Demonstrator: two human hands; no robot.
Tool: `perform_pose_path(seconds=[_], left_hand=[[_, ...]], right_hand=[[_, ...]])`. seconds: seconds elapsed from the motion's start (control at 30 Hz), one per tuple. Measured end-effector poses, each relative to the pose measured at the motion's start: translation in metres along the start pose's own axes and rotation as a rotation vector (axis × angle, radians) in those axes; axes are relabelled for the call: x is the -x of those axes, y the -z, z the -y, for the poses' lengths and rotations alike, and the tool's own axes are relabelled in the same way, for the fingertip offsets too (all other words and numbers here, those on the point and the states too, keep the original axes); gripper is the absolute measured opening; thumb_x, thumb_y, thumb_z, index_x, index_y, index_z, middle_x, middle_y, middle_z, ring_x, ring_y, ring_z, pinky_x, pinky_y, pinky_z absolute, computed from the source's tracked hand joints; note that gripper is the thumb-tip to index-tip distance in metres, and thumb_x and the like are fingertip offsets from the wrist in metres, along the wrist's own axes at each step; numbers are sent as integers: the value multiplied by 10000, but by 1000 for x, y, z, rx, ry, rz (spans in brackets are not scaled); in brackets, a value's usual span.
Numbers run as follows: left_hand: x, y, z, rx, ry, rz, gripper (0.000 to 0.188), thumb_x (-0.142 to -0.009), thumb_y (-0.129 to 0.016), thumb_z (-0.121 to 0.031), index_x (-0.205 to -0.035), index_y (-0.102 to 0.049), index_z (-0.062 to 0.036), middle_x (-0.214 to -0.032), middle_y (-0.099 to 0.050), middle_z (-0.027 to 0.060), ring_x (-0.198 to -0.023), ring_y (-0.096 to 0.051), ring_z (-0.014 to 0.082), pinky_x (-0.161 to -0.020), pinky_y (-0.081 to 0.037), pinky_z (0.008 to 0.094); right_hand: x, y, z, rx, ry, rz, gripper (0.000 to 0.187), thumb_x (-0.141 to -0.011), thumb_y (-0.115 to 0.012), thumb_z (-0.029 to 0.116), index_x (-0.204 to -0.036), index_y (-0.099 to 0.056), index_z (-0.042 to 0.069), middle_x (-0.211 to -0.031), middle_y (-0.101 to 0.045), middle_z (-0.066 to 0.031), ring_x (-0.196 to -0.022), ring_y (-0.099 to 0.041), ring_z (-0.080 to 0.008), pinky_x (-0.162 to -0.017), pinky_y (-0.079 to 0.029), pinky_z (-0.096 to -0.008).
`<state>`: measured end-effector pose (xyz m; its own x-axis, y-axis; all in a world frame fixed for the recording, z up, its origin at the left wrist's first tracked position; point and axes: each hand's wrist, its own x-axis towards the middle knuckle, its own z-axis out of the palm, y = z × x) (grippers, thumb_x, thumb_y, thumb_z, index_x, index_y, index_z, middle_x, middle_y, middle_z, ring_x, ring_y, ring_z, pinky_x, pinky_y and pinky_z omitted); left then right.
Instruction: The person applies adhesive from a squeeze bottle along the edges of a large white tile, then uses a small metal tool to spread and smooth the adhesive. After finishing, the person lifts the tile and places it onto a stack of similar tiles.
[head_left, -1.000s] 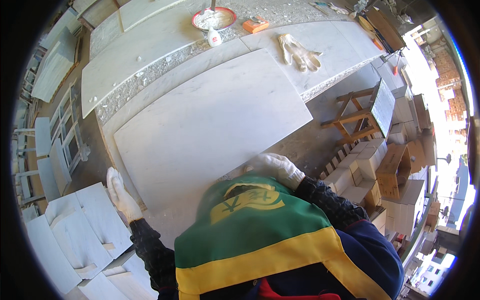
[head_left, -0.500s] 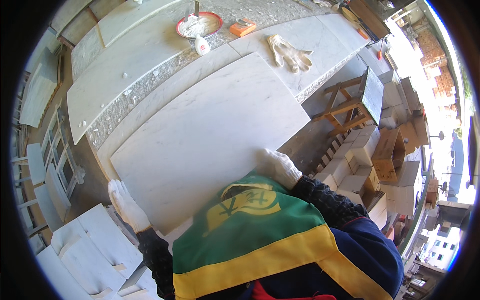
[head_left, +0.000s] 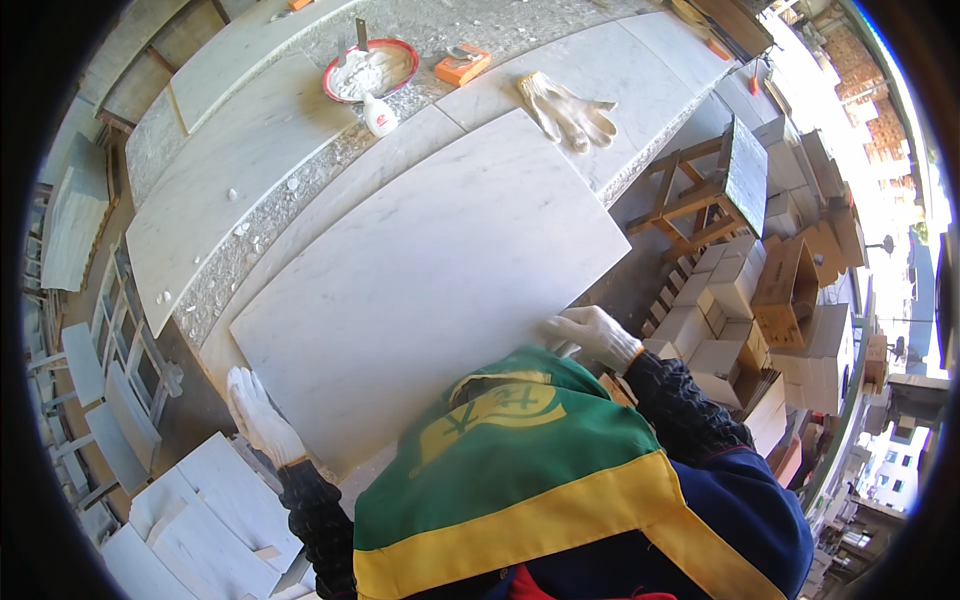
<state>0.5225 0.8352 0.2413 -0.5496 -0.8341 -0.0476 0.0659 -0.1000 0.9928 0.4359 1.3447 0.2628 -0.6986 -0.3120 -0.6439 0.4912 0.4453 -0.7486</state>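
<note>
A large pale marble slab (head_left: 430, 270) with faint grey veins lies in front of me, overlapping another slab (head_left: 310, 215) on the bench. My left hand (head_left: 262, 415), in a white knitted glove, rests along its left edge with the fingers stretched out. At the near right edge, my right hand (head_left: 595, 337), gloved the same way, grips the slab; some of its fingers are partly hidden. A green and yellow apron (head_left: 520, 450) covers part of the slab's near side.
A red-rimmed bowl (head_left: 372, 70) of white paste, a white bottle (head_left: 380, 115), an orange box (head_left: 463, 65) and a spare glove (head_left: 568, 110) sit beyond the slab. A wooden stool (head_left: 715, 185) and cartons (head_left: 715, 290) stand right; stacked slabs (head_left: 205, 510) lie lower left.
My right hand has shifted right along the slab's near edge, and its fingers now curl at the edge. The left hand stays at the left edge. The view has shifted slightly.
</note>
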Motion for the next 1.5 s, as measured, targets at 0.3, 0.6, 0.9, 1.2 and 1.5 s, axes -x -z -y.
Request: perform_pose_path(seconds=[0.3, 0.6, 0.9, 1.2, 1.5], left_hand=[[-68, -78, 10, -887, -571, 192, 401, -1088, -553, -275, -1390, -613, -18, -1446, -598, 161, -1333, -555, 313, -1129, -435, 432], [-84, -87, 25, -1115, -669, 212, 395, -1055, -591, -331, -1347, -649, -72, -1404, -609, 172, -1321, -538, 359, -1097, -433, 471], [-85, -88, 27, -1163, -685, 198, 404, -1060, -573, -356, -1347, -648, -81, -1382, -622, 164, -1288, -558, 369, -1084, -439, 478], [-82, -92, 22, -1205, -624, 227, 409, -1070, -543, -370, -1343, -651, -85, -1394, -615, 139, -1301, -540, 354, -1081, -441, 466], [-80, -93, 20, -1229, -617, 212, 413, -1071, -536, -380, -1337, -655, -87, -1390, -622, 136, -1304, -538, 354, -1084, -440, 463]], right_hand=[[-42, 36, 62, 667, 553, -636, 294, -871, -798, 269, -1051, -782, 38, -911, -757, -111, -835, -708, -222, -776, -563, -363], [-156, 70, 131, 783, 456, -509, 383, -783, -877, 402, -895, -723, 69, -827, -711, -86, -776, -685, -226, -719, -564, -375], [-204, 99, 154, 818, 384, -343, 466, -825, -829, 526, -897, -716, 80, -831, -713, -94, -777, -681, -259, -714, -531, -390], [-205, 78, 163, 930, 534, -258, 586, -784, -823, 577, -1106, -753, 93, -931, -734, -126, -890, -701, -289, -809, -562, -413], [-224, 31, 205, 1017, 414, -180, 545, -827, -758, 600, -1042, -740, 99, -956, -759, -134, -905, -721, -335, -826, -550, -464]])
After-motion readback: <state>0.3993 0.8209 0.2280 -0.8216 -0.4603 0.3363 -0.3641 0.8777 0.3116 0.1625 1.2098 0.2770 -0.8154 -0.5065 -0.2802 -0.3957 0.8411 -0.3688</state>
